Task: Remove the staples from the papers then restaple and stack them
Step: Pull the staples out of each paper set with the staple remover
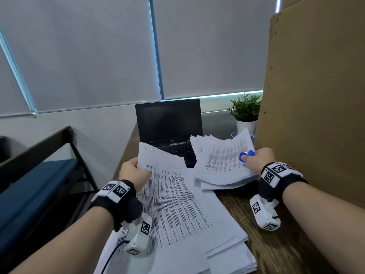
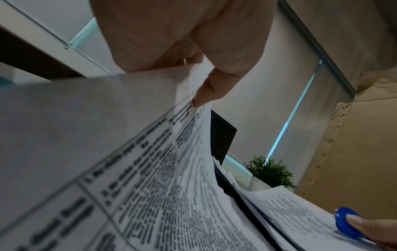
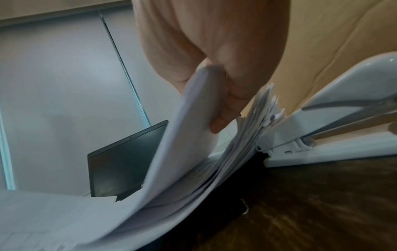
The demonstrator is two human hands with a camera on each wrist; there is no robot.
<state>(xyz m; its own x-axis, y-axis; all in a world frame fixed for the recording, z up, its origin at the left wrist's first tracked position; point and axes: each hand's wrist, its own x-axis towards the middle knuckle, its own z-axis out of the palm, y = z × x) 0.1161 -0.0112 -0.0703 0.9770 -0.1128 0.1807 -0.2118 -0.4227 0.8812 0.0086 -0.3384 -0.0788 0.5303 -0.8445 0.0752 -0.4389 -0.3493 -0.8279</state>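
My left hand (image 1: 133,168) pinches the top left edge of a printed paper packet (image 1: 167,186) and lifts it off the big paper pile (image 1: 223,234). In the left wrist view the thumb (image 2: 206,91) presses on that packet (image 2: 163,178). My right hand (image 1: 254,158) grips a second, fanned paper stack (image 1: 221,165) and presses a blue staple remover (image 1: 245,155) against its top sheet under the thumb. The same blue staple remover (image 2: 348,222) shows at the lower right of the left wrist view. In the right wrist view the fingers (image 3: 223,108) curl under the stack (image 3: 189,152).
A white stapler (image 3: 322,134) stands on the dark wooden table (image 3: 311,203) by the right hand, against a tall cardboard box (image 1: 316,95). An open laptop (image 1: 169,125) and a potted plant (image 1: 245,109) stand behind the papers. A blue-cushioned bench (image 1: 35,190) is at left.
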